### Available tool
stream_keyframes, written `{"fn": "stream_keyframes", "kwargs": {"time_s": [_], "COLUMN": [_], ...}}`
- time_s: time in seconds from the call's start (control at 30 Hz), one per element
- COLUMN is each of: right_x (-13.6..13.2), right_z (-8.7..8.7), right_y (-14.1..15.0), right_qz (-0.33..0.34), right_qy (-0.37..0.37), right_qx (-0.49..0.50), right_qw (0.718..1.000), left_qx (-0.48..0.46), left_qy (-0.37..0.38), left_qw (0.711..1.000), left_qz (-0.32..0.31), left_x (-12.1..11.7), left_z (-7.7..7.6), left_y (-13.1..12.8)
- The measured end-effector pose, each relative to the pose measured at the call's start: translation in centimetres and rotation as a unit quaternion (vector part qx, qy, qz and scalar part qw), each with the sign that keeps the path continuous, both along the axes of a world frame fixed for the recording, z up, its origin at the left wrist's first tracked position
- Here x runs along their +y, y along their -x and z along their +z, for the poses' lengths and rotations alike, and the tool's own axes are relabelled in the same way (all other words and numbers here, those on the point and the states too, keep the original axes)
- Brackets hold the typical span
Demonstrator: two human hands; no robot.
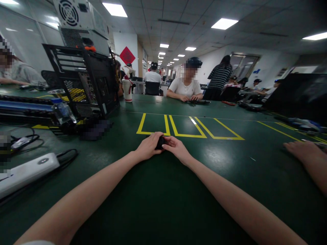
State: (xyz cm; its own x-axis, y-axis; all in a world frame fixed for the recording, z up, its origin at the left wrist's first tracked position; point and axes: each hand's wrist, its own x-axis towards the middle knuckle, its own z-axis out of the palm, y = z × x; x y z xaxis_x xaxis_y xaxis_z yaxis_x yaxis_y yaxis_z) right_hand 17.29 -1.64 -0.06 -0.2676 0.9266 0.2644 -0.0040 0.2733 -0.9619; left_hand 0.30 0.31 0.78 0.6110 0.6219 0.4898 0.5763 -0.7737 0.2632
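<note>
Both my hands meet around a small black object (160,143) over the green table (158,190). My left hand (150,146) wraps it from the left, fingers over its top and thumb low along the near side. From the right, my right hand (176,147) grips it between the thumb and fingers. Most of the object is covered, so its kind cannot be made out. Just beyond my hands, yellow tape (184,135) marks several outlines on the tabletop.
At left stand an open computer case (99,81) with a power supply (79,17) above it, a water bottle (62,112), a cup (127,90) and a white power strip (30,173). Another person's hand (304,149) rests at right. A person (186,83) sits opposite.
</note>
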Motion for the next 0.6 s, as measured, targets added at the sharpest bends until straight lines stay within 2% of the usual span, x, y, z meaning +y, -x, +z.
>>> {"fn": "stream_keyframes", "kwargs": {"time_s": [0.13, 0.3, 0.37, 0.5, 0.6], "right_x": [-0.31, -0.38, -0.22, 0.03, -0.14], "right_z": [0.28, 0.22, 0.08, -0.05, 0.16], "right_y": [0.22, 0.51, 0.50, 0.25, 0.20], "right_qz": [-0.043, -0.047, -0.050, -0.027, 0.004], "right_qy": [0.012, 0.006, -0.010, -0.035, -0.035], "right_qx": [-0.013, -0.042, -0.060, -0.068, -0.045], "right_qw": [0.999, 0.998, 0.997, 0.997, 0.998], "left_qx": [0.011, 0.036, 0.026, 0.005, 0.001], "left_qy": [-0.022, -0.041, -0.044, -0.017, 0.001], "left_qw": [1.000, 0.998, 0.998, 1.000, 1.000], "left_qz": [-0.012, 0.037, 0.038, 0.000, 0.004], "left_x": [0.13, 0.02, -0.06, -0.31, -0.50], "left_z": [-0.01, 0.01, -0.06, -0.15, -0.11], "left_y": [0.08, -0.03, -0.05, 0.01, 0.09]}}
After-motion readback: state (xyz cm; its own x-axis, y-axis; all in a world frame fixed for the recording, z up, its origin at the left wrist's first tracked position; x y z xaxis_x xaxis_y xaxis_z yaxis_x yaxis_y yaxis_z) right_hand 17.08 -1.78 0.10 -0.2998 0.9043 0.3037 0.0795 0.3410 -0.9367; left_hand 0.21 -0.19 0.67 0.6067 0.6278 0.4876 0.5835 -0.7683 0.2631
